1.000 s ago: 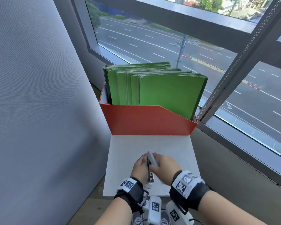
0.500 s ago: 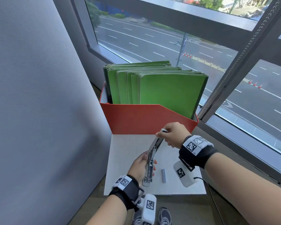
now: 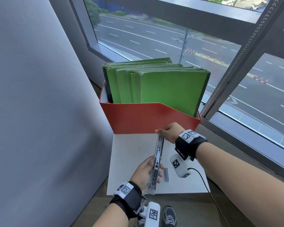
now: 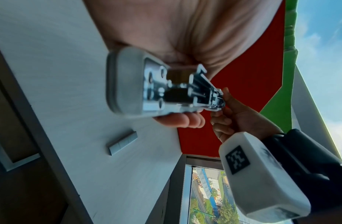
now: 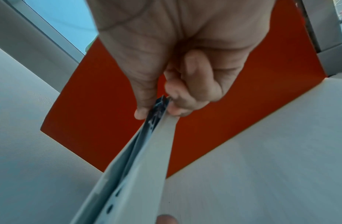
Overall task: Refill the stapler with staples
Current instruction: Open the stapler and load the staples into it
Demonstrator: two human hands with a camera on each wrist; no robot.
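Note:
A grey stapler (image 3: 156,163) is swung fully open into one long line above the white table (image 3: 131,154). My left hand (image 3: 143,173) grips its near half, the base with the metal staple channel (image 4: 187,92). My right hand (image 3: 170,132) pinches the tip of the far half, the lid (image 5: 147,145), between thumb and curled fingers (image 5: 178,106). A grey strip of staples (image 3: 166,174) lies flat on the table just right of my left hand, also seen as the staple strip (image 4: 122,142) in the left wrist view.
A red file box (image 3: 147,118) packed with green folders (image 3: 167,89) stands at the table's far edge, close behind my right hand. A grey partition (image 3: 39,112) rises on the left. Window glass and its frame (image 3: 236,66) run along the right. A shoe (image 3: 170,216) shows below.
The stapler went from closed between both hands to fully swung open. My right hand carried the lid tip away toward the red box, uncovering the staple strip on the table.

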